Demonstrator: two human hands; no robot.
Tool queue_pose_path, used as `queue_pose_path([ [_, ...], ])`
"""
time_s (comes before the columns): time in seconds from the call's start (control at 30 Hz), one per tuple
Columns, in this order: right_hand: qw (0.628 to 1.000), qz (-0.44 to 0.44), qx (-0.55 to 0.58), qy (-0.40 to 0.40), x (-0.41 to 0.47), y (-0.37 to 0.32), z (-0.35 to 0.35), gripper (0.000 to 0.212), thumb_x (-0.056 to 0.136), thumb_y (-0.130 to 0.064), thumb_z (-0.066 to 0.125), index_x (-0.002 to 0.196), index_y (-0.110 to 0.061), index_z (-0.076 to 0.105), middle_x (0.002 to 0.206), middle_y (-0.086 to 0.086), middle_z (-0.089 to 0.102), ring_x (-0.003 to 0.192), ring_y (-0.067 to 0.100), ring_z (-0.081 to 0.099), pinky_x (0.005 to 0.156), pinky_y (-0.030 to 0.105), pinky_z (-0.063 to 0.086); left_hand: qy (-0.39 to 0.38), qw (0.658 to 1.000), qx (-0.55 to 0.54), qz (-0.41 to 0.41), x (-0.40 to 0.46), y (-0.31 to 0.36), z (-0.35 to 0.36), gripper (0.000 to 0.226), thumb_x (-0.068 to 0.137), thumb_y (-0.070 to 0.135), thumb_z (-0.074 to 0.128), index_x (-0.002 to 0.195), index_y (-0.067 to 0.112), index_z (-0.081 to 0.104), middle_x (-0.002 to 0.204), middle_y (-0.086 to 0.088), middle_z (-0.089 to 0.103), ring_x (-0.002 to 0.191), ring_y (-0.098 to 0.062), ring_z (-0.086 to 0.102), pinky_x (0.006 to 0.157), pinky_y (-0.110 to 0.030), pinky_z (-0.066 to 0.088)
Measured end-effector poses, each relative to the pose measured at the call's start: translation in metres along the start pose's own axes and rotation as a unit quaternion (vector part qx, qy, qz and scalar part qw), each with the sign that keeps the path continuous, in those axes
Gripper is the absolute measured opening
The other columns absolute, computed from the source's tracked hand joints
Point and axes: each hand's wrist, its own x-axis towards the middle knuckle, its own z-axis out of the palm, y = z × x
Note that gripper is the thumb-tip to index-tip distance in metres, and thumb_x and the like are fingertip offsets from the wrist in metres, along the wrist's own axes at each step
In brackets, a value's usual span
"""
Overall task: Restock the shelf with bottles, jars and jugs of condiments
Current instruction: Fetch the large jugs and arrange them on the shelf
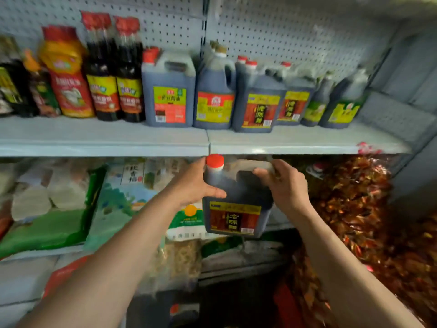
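A dark vinegar jug (236, 204) with a red cap and a red-and-yellow label hangs in the air just below the upper shelf (295, 140). My right hand (287, 185) grips its handle from the right. My left hand (192, 183) presses against the jug's left side, thumb across its front. On the shelf above stand matching jugs (257, 107), a squarer soy sauce jug (169, 91), a round-shouldered jug (214, 91), tall dark bottles (115, 74) and a yellow-and-red bottle (65, 72).
Bare shelf surface lies in front of the row of jugs. The lower shelf holds bagged goods (59, 209) at left and bags of dried red chillies (354, 209) at right. A pegboard back panel (283, 36) closes the shelf behind.
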Motion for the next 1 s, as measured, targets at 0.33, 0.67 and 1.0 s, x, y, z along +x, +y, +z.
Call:
queue_pose_path([
  [0.33,0.988,-0.139,0.057,0.044,0.208,0.04,-0.089,0.051,0.086,-0.064,0.062,0.071,-0.017,0.047,0.058,-0.004,0.044,0.061,0.021,0.042,0.058,0.04,0.032,0.128,0.991,0.044,0.008,0.136,0.149,-0.015,0.094,0.06,0.035,0.094,0.141,0.025,0.047,0.13,0.001,0.06,0.123,-0.021,0.055,0.094,-0.03,0.045],
  [0.67,0.99,-0.084,0.111,-0.013,0.31,0.076,-0.059,0.051,0.086,-0.067,0.06,0.076,-0.017,0.055,0.07,0.004,0.061,0.073,0.027,0.057,0.065,0.044,0.045,0.157,0.986,0.045,-0.014,0.233,0.16,-0.007,0.078,0.062,0.034,0.093,0.13,0.025,0.057,0.124,0.005,0.066,0.114,-0.018,0.061,0.097,-0.035,0.049],
  [1.0,0.992,-0.075,0.073,-0.066,0.308,0.077,-0.063,0.057,0.091,-0.061,0.057,0.13,-0.02,0.056,0.11,0.005,0.065,0.11,0.031,0.061,0.078,0.035,0.043,0.155,0.981,0.111,0.022,0.239,0.153,-0.009,0.106,0.066,0.04,0.09,0.153,0.031,0.029,0.149,0.001,0.048,0.136,-0.026,0.044,0.102,-0.035,0.041],
])
